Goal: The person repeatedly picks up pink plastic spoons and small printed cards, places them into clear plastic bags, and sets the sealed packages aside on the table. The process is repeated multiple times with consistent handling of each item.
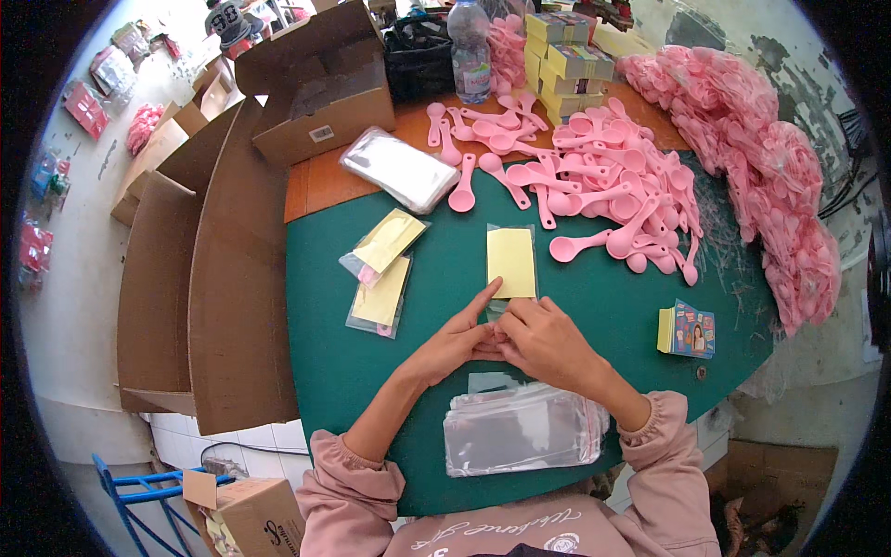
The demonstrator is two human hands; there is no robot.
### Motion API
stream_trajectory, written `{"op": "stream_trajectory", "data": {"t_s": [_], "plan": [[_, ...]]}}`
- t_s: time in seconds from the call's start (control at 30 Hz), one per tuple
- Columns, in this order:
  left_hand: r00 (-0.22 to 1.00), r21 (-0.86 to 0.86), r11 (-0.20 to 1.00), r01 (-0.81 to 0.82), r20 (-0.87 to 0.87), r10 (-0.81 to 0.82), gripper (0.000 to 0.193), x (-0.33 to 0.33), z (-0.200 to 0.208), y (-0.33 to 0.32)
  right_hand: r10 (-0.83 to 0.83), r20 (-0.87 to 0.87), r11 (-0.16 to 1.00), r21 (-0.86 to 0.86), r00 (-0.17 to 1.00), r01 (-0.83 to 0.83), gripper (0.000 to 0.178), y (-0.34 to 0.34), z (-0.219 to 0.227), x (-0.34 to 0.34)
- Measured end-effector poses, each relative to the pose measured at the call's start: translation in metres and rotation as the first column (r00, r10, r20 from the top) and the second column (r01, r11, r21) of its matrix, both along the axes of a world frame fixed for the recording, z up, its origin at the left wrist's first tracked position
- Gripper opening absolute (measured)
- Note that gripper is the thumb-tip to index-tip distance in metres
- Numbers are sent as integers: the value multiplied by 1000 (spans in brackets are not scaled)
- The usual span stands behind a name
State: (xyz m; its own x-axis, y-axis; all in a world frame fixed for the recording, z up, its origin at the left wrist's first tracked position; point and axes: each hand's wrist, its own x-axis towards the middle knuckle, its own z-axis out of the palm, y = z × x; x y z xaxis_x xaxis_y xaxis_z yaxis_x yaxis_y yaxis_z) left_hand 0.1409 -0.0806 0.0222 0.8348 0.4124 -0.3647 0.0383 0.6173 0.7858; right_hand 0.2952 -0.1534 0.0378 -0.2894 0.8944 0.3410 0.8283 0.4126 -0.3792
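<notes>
A clear plastic bag with a yellow card (511, 262) in it lies flat in front of me on the green table. The index finger of my left hand (455, 343) stretches onto the card's lower left corner. My left hand's other fingers are bent at the bag's lower end. My right hand (548, 343) is closed at that same end, its fingertips meeting the left ones. The pinched part is mostly hidden by the fingers. Just below my hands lies a stack of clear plastic bags (524, 432). To the left are two filled bags with yellow cards (388, 243), a bit of pink showing in each.
Pink measuring spoons (622, 176) are heaped at the far right, beside bundled pink spoons (742, 139). A small card stack (687, 330) sits right. Another pile of clear bags (399, 169), a bottle (470, 56) and card stacks (568, 70) stand behind. Open cardboard boxes (241, 269) border the left.
</notes>
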Motion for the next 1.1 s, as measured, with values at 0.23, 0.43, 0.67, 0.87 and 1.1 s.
{"op": "stream_trajectory", "data": {"t_s": [0.23, 0.43, 0.67, 0.87, 1.1], "plan": [[999, 147, 989, 32, 23, -36, 61, 5, 0, -3, 138, -190, 979, -122, 972, -163, 11, 3, 6, 19], [1000, 62, 998, -14, -2, 14, 42, 1, 2, 2, 107, -589, 834, -386, 801, -395, 14, -3, 46, 83], [997, 30, 997, 71, 30, -72, 34, 7, 3, 3, -792, 264, 604, 216, 550, 767, 30, -27, 44, 191], [995, -64, 998, -10, 102, 17, 32, -3, -5, 2, -229, -286, 907, -409, 931, 98, 45, -13, 26, 39], [999, 94, 996, -4, 53, -1, 26, 0, 3, 3, -343, -657, 924, -366, 671, 114, 14, -7, -14, 42]]}}
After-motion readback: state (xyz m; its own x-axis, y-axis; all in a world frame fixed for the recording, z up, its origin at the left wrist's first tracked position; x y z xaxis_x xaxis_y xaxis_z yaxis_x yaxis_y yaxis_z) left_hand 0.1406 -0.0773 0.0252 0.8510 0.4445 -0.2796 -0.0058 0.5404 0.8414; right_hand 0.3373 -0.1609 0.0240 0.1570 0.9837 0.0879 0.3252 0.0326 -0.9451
